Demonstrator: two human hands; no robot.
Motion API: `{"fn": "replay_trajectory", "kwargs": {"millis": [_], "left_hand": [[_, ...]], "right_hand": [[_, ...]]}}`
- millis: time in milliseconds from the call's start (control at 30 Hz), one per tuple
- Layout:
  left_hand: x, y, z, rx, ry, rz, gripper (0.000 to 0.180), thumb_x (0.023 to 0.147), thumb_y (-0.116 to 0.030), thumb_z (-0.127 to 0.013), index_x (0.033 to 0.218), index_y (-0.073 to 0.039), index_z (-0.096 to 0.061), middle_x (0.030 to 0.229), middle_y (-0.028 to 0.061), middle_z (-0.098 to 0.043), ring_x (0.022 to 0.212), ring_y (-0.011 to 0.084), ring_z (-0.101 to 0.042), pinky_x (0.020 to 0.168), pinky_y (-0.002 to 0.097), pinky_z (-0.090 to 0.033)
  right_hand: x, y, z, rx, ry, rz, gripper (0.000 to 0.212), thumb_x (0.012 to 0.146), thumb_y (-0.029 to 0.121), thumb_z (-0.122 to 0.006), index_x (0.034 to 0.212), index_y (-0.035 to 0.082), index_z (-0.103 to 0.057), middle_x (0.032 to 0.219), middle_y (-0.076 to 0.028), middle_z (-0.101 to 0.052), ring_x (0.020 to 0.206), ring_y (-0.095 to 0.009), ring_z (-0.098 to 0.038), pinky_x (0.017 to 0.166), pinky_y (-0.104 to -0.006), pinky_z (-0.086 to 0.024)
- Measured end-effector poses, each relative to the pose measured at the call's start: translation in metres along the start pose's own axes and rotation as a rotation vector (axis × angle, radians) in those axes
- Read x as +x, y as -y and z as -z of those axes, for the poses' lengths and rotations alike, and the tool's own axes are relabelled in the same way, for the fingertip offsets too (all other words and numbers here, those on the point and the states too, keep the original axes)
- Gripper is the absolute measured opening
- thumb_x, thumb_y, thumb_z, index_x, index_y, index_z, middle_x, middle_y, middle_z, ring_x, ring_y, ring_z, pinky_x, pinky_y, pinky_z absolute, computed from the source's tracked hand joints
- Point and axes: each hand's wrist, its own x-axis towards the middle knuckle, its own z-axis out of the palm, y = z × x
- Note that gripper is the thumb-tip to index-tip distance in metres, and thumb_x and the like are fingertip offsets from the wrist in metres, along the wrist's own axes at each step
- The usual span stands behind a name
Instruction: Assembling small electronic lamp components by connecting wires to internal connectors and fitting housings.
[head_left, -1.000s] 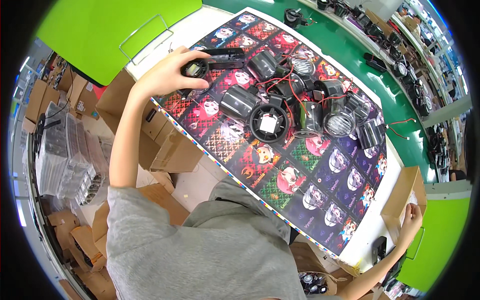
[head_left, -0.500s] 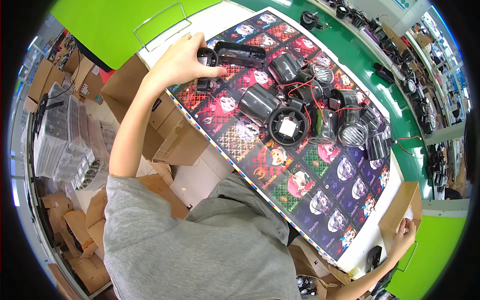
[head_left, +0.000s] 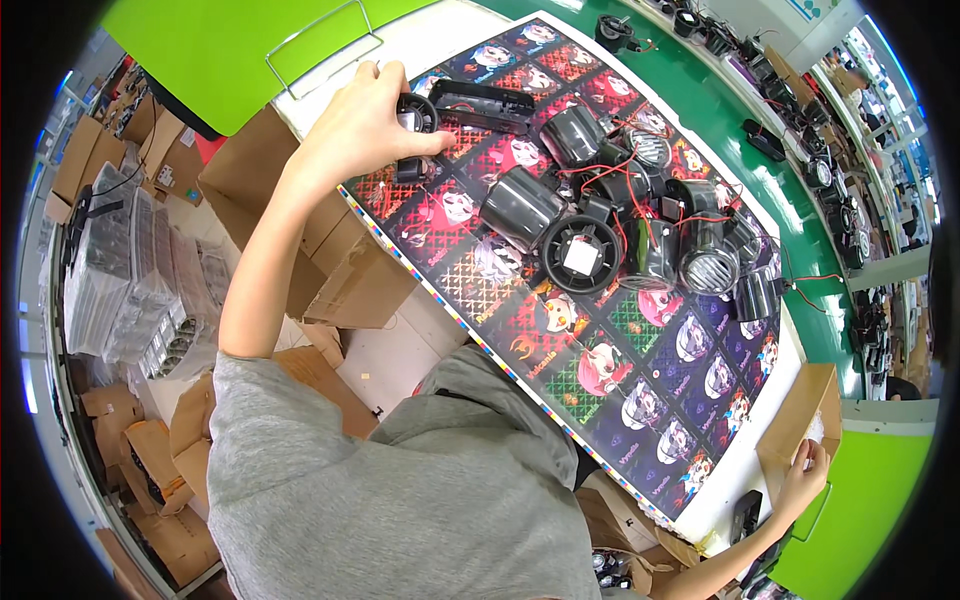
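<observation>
At the far left of the table, my left hand [head_left: 362, 125] curves around a small black fan [head_left: 416, 115], its thumb along the near side and some fingertips hidden. Beside it lies a long black housing [head_left: 482, 106], open upward with a thin red wire inside. My right hand [head_left: 802, 482] reaches into a small open cardboard box [head_left: 783, 432] on the right. Its fingers are pinched together near whitish small contents [head_left: 816, 428]; what they grip is too small to make out. In mid-table, several black cylindrical fan units [head_left: 522, 208] with red wires lie heaped, one fan [head_left: 581, 254] showing a white label.
A printed sheet of cartoon figures [head_left: 600, 375] covers the white table. A green chair back [head_left: 240, 60] with a metal handle stands at the far left, another green panel [head_left: 880, 500] at the right. Cardboard boxes [head_left: 365, 275] stand left of the table; a green conveyor [head_left: 740, 150] runs behind.
The right hand's fingers have shifted slightly in the cardboard box. My left hand stays around the small black fan, and the heap looks the same.
</observation>
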Motion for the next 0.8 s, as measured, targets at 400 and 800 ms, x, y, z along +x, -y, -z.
{"fn": "replay_trajectory", "kwargs": {"millis": [400, 800], "left_hand": [[-0.043, -0.048, 0.036, -0.707, 0.285, -0.271, 0.043, 0.059, -0.022, -0.076, 0.085, -0.001, -0.050, 0.076, 0.0040, -0.050, 0.070, 0.0111, -0.050, 0.061, 0.0259, -0.044], [-0.072, -0.132, -0.011, -0.644, 0.389, -0.645, 0.049, 0.066, -0.028, -0.069, 0.091, 0.005, -0.045, 0.084, 0.0192, -0.045, 0.050, 0.0266, -0.055, 0.045, 0.0343, -0.049]], "right_hand": [[0.038, -0.041, -0.024, 0.460, 0.642, -0.271, 0.015, 0.077, -0.001, -0.057, 0.088, -0.010, -0.062, 0.071, -0.007, -0.062, 0.062, -0.011, -0.054, 0.054, -0.0261, -0.043], [0.032, -0.052, -0.026, 0.406, 0.577, -0.303, 0.020, 0.077, 0.000, -0.060, 0.094, -0.009, -0.063, 0.080, -0.010, -0.066, 0.070, -0.013, -0.059, 0.065, -0.0277, -0.048]]}}
